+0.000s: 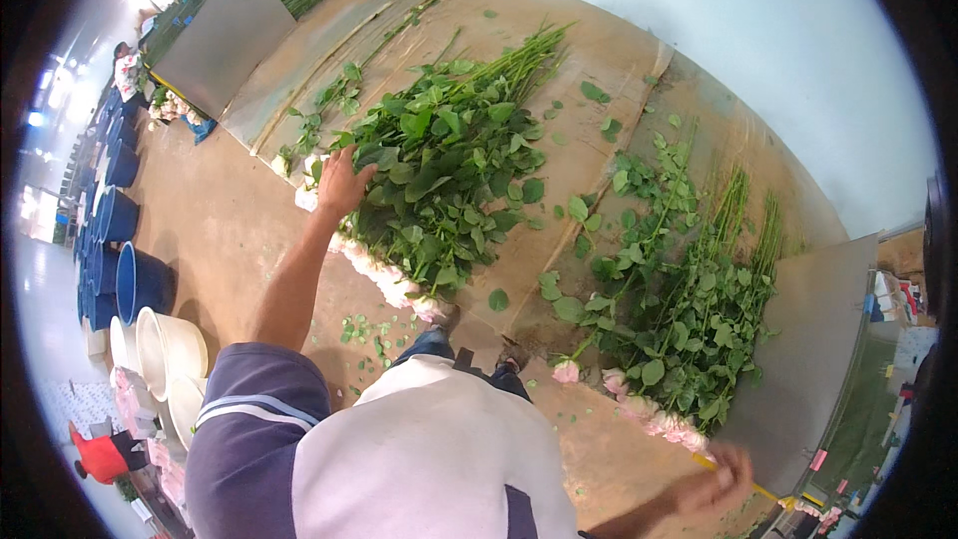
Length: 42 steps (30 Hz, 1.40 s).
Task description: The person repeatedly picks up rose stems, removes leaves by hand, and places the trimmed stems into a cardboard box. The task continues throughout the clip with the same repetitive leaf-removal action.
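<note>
A big pile of cut roses (439,170) lies on the work table, its leafy green stems pointing away and its pale pink and white heads along the near edge. My left hand (342,185) rests at the pile's left side, touching leaves beside white rose heads (305,198); thumb and fingers are apart. To the right lies a second group of roses (689,309) with pink heads (659,419) toward me. My right hand (720,479) is low at the right, near those heads and blurred by motion. Something yellow shows beside its fingers; whether it is held is unclear.
Loose leaves and stems lie scattered over the brown table (559,190). Grey panels stand at the left (225,40) and right (813,339). Blue buckets (145,279) and cream buckets (170,349) line the floor at left. Other people are in the background, one in red (100,454).
</note>
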Available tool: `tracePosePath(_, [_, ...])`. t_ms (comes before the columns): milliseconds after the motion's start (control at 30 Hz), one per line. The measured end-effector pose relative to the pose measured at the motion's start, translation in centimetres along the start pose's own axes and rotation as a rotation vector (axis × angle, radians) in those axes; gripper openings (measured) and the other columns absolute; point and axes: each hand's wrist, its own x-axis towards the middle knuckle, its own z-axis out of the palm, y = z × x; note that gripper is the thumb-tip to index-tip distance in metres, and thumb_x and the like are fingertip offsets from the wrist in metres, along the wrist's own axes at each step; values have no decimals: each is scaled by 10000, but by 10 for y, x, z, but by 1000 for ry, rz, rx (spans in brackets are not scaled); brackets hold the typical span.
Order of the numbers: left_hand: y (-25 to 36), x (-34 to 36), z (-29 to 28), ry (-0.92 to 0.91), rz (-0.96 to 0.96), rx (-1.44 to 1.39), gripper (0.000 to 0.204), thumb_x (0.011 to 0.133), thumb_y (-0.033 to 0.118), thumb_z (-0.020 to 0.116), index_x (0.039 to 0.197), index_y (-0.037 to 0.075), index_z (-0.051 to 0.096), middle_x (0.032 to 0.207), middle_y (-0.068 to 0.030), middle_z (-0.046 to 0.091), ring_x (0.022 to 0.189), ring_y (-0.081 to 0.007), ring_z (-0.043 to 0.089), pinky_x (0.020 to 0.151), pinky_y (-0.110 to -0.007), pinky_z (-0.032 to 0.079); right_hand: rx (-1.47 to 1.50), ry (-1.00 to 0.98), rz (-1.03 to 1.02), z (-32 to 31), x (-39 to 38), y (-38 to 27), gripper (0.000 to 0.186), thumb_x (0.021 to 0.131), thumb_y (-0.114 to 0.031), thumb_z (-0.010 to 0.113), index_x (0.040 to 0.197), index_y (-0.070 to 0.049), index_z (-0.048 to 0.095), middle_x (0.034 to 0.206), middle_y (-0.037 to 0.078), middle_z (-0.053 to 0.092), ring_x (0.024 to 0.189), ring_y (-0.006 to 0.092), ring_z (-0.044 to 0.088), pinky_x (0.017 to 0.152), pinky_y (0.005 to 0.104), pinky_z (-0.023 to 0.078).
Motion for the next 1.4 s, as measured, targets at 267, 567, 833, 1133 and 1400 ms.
tracePosePath(267, [-31,49,51,-379,143,80,791,848,523,580,1374,-15,337,1277,-257,495,1155,-412,498,982,-449,414,657,-973,699,342,-128,-50,610,905,-284,609,1370,41,383,1370,187,448,1260,285,450,1039,366,357])
tracePosePath(567, [11,49,47,-485,323,196,516,845,380,598,1211,40,467,967,-169,662,934,-338,630,917,-461,379,349,-1135,1149,471,-120,-124,928,812,-448,678,1455,30,210,1485,246,257,1357,355,303,1097,458,273])
tracePosePath(833, [88,12,50,-487,487,-157,433,770,208,630,1149,40,506,859,-188,672,849,-359,647,917,-447,407,480,-741,1083,420,-87,-113,722,765,-323,717,1332,12,422,1309,144,479,1146,283,478,979,414,357])
tracePosePath(1133, [82,13,98,-102,116,-460,402,739,148,687,1121,88,577,914,-203,669,872,-386,641,746,-452,518,189,-786,1287,367,-60,-7,994,790,-446,705,1485,-64,105,1508,177,181,1357,371,257,1095,602,292])
tracePosePath(1400, [123,-1,107,-101,234,-33,835,755,97,652,1459,174,209,1278,-178,431,1090,-414,507,757,-496,510,198,-1073,1038,399,-79,1,1154,648,-557,784,1465,-19,171,1461,208,288,1309,355,341,1064,487,328])
